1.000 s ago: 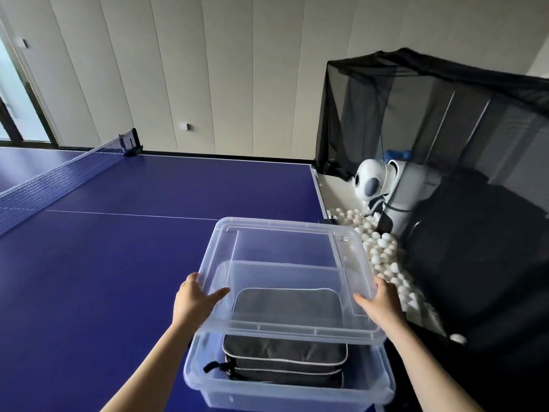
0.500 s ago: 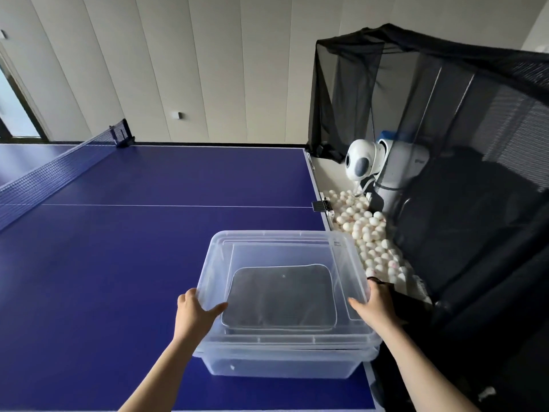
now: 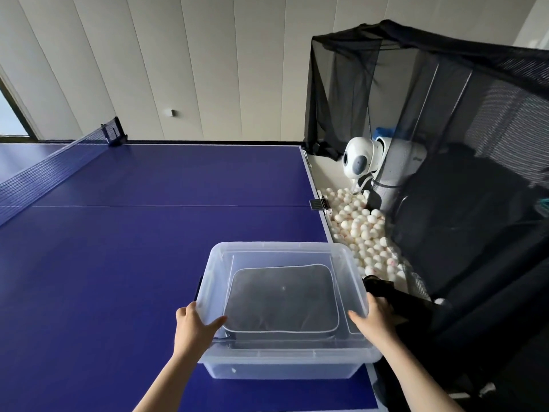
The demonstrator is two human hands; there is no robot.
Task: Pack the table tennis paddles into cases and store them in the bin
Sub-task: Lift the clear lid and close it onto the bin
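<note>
Between left hand [image 3: 192, 325] and right hand [image 3: 375, 318], the lidded bin [image 3: 285, 356] holds a case [image 3: 282, 301]

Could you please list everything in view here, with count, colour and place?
bin: one, clear plastic, near right corner of the table
lid: one, clear, on the bin
case: one visible, black with pale piping, inside the bin
table: one, blue with white lines
net: one, dark, far left across the table
balls: many, white, in the tray off the table's right edge
ball machine: one, white, behind the balls
mesh: one, black, around the machine
left hand: grips the lid's left edge
right hand: grips the lid's right edge
</note>
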